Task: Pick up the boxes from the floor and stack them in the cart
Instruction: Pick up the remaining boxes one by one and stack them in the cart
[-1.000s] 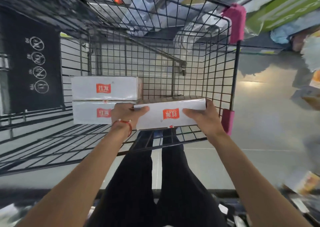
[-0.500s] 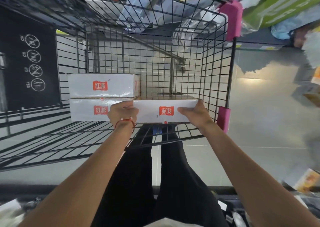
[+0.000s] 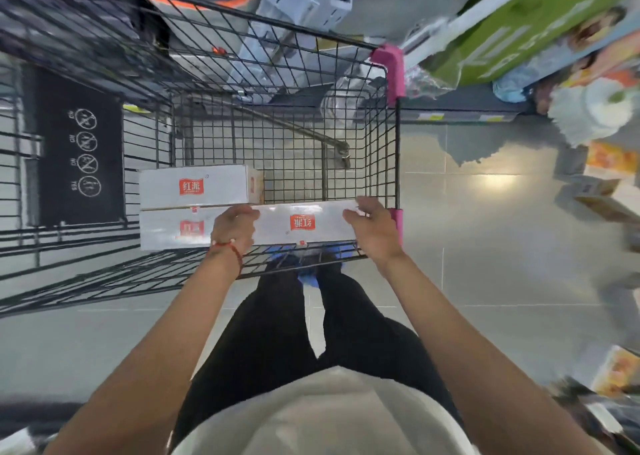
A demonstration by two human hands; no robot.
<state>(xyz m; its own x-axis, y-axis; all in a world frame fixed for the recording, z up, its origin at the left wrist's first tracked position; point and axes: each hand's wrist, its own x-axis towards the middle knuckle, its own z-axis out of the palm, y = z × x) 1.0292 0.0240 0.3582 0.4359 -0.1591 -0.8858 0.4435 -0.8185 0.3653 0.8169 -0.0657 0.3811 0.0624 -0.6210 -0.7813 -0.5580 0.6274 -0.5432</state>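
A black wire cart [image 3: 381, 149] stands in front of me. At its left, two white boxes with red labels are stacked, the upper box [image 3: 194, 187] on the lower box [image 3: 166, 229]. A third white box [image 3: 301, 224] lies flat on the cart's floor, right beside the lower one and level with it. My left hand [image 3: 232, 227] grips its left end, fingers curled over the top edge. My right hand [image 3: 372, 229] grips its right end, close to the cart's right wall.
A black sign panel [image 3: 79, 149] hangs on the cart's left side. Pink guards [image 3: 391, 70] cap the right corners. Shelves with a green carton [image 3: 519, 31] and packaged goods [image 3: 602, 201] line the right. More packages [image 3: 616, 375] lie on the tiled floor.
Both hands have lowered the box onto the cart's floor, flush against the lower stacked box. My head has pulled back, so more of the cart shows.
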